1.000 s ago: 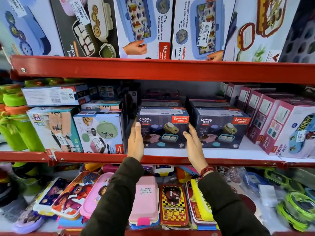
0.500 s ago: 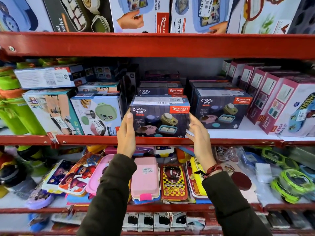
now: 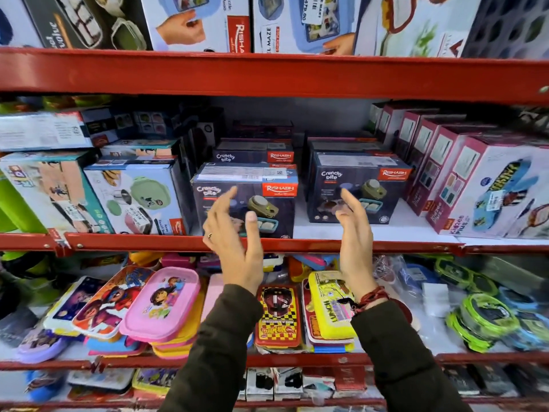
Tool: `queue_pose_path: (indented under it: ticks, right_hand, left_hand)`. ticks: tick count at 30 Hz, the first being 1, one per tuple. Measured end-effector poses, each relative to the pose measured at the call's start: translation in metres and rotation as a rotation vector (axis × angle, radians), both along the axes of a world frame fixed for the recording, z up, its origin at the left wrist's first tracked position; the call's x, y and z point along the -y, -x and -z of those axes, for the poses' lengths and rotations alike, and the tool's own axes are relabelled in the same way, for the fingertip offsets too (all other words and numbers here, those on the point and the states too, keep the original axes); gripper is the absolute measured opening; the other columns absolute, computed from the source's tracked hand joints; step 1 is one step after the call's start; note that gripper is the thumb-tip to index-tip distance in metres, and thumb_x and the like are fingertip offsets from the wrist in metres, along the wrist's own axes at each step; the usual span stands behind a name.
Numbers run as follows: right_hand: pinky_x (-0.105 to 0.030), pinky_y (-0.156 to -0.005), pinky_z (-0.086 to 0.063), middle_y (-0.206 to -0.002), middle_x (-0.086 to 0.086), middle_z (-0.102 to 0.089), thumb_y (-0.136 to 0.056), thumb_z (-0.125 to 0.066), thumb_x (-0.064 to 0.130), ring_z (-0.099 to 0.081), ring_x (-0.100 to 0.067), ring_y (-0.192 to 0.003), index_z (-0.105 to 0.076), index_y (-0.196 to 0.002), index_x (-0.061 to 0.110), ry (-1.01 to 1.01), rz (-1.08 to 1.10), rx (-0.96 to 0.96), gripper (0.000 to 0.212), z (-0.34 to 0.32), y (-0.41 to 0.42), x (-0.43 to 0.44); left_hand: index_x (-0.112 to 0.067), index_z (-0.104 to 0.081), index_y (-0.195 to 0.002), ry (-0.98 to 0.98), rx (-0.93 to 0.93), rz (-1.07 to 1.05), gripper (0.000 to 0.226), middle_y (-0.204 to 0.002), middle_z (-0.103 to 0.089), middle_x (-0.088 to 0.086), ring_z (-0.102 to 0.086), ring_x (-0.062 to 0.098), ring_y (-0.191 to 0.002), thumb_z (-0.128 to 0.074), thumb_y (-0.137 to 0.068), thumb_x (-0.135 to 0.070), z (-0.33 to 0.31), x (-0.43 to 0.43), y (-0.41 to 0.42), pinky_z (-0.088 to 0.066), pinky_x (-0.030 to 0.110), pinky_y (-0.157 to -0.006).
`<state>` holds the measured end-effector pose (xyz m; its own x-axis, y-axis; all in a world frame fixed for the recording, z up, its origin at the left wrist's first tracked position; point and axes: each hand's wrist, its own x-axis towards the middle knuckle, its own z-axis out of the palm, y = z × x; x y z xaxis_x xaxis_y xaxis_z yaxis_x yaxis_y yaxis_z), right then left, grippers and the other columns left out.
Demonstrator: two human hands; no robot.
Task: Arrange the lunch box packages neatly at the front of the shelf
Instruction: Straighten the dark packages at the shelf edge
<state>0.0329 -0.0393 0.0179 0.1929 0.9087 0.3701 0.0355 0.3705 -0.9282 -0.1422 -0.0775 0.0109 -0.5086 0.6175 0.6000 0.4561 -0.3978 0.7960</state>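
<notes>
Two hands are raised, the left hand and the right hand, both empty with fingers spread. Beyond them stand two front dark Crunchy Bite boxes and, with more stacked behind, count unclear. Right of the hands stand about five pink boxes.

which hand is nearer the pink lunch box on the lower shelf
Left. The left hand hangs just above and right of the pink lunch box; the right hand is farther right.
</notes>
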Motion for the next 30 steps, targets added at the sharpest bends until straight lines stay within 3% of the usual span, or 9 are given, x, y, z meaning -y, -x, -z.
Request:
queue_pose_path:
  ticks: [3, 7, 10, 13, 16, 19, 25, 30]
  right_hand:
    - [-0.002, -0.103, -0.035, -0.144, 0.014, -0.054, -0.094, -0.046, 0.029, -0.047, 0.012, -0.129, -0.054, -0.146, 0.025, -0.02, 0.053, 0.011, 0.052, -0.001, -0.032, -0.006]
    - [-0.022, -0.115, -0.035, -0.146, 0.014, -0.05, -0.094, -0.049, 0.033, -0.045, 0.016, -0.129, -0.051, -0.147, 0.027, -0.035, 0.134, -0.019, 0.053, -0.007, -0.073, -0.018]
    - [-0.03, -0.122, -0.027, -0.159, 0.007, -0.037, -0.096, -0.05, 0.038, -0.036, -0.005, -0.147, -0.04, -0.154, 0.027, -0.011, 0.154, -0.023, 0.059, -0.012, -0.101, -0.033]
    - [-0.029, -0.121, -0.022, -0.167, -0.001, -0.027, -0.106, -0.047, 0.03, -0.027, -0.017, -0.155, -0.034, -0.158, 0.025, 0.052, 0.118, -0.009, 0.053, -0.013, -0.122, -0.054]
    - [-0.038, -0.13, -0.016, -0.168, -0.002, -0.028, -0.109, -0.041, 0.03, -0.025, -0.019, -0.157, -0.033, -0.158, 0.024, 0.115, 0.039, -0.001, 0.05, -0.012, -0.133, -0.069]
    - [-0.048, -0.131, -0.019, -0.165, -0.001, -0.035, -0.104, -0.043, 0.039, -0.03, -0.019, -0.155, -0.036, -0.155, 0.025, 0.144, -0.012, 0.002, 0.053, -0.012, -0.138, -0.073]
    - [-0.055, -0.123, -0.035, -0.152, -0.001, -0.055, -0.079, -0.045, 0.065, -0.051, -0.025, -0.142, -0.053, -0.134, 0.04, 0.159, -0.032, -0.021, 0.061, -0.007, -0.152, -0.059]
    - [-0.052, -0.119, -0.043, -0.13, 0.024, -0.062, -0.096, -0.042, 0.045, -0.057, -0.019, -0.135, -0.058, -0.124, 0.048, 0.108, 0.016, 0.021, 0.033, -0.007, -0.159, -0.034]
  left_hand:
    - [-0.02, -0.048, -0.147, -0.072, -0.091, 0.13, 0.047, -0.141, -0.056, 0.007, -0.05, 0.029, -0.132, -0.045, -0.102, -0.034, -0.002, -0.008, -0.043, -0.036, 0.061, -0.114]
    - [-0.023, -0.037, -0.156, -0.05, -0.146, 0.371, 0.053, -0.16, -0.042, -0.006, -0.039, 0.019, -0.151, -0.048, -0.106, -0.029, -0.005, -0.027, -0.091, -0.032, 0.055, -0.125]
    - [-0.024, -0.02, -0.164, 0.06, -0.082, 0.448, 0.063, -0.172, -0.022, -0.008, -0.018, 0.011, -0.161, -0.049, -0.108, -0.03, -0.009, -0.047, -0.118, -0.016, 0.041, -0.133]
    - [-0.02, -0.012, -0.165, 0.201, 0.066, 0.406, 0.072, -0.175, -0.012, -0.002, -0.008, 0.014, -0.163, -0.043, -0.105, -0.044, -0.016, -0.07, -0.128, -0.007, 0.042, -0.134]
    - [-0.019, -0.013, -0.166, 0.267, 0.246, 0.416, 0.067, -0.175, -0.012, -0.001, -0.011, 0.016, -0.163, -0.039, -0.109, -0.043, -0.029, -0.082, -0.135, -0.006, 0.034, -0.133]
    - [-0.021, -0.016, -0.165, 0.34, 0.311, 0.46, 0.061, -0.174, -0.018, -0.002, -0.016, 0.014, -0.161, -0.034, -0.111, -0.042, -0.034, -0.082, -0.138, -0.01, 0.022, -0.123]
    - [-0.027, -0.03, -0.162, 0.274, 0.309, 0.405, 0.055, -0.168, -0.036, -0.005, -0.032, 0.013, -0.155, -0.035, -0.11, -0.045, -0.022, -0.069, -0.133, -0.022, 0.041, -0.132]
    - [-0.033, -0.038, -0.158, 0.23, 0.255, 0.391, 0.07, -0.162, -0.045, -0.01, -0.041, 0.008, -0.151, -0.04, -0.096, -0.066, -0.007, -0.047, -0.128, -0.032, 0.046, -0.129]
